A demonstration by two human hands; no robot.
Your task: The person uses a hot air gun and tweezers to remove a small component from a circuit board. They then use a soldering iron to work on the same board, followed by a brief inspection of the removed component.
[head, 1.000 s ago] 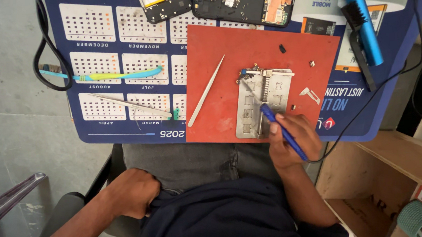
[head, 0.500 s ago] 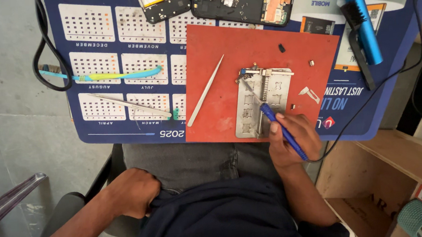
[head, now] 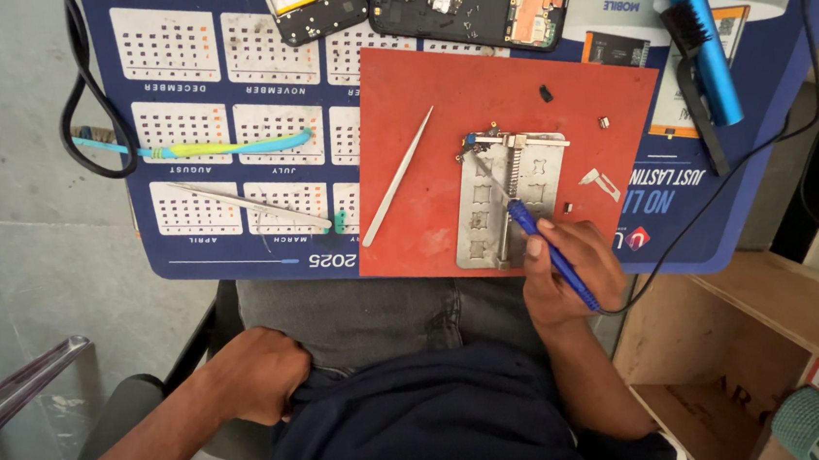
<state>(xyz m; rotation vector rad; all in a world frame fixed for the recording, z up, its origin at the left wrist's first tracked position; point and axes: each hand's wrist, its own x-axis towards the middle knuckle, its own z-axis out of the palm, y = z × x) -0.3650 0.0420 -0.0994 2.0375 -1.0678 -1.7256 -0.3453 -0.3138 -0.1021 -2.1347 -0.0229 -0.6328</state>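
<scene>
A blue calendar mat covers a small table above a grey floor, with a red work mat laid on its right half and a wooden crate near right. On the red mat sit a metal holder plate and a loose pair of tweezers; a second pair of tweezers and a toothbrush lie to the left, opened phones at the far edge. The right hand rests at the mat's near edge, fingers closed around a blue-handled soldering iron whose tip reaches across the plate. The left hand, arm bent, sits curled into a loose fist in the lap, gripping dark shirt fabric.
</scene>
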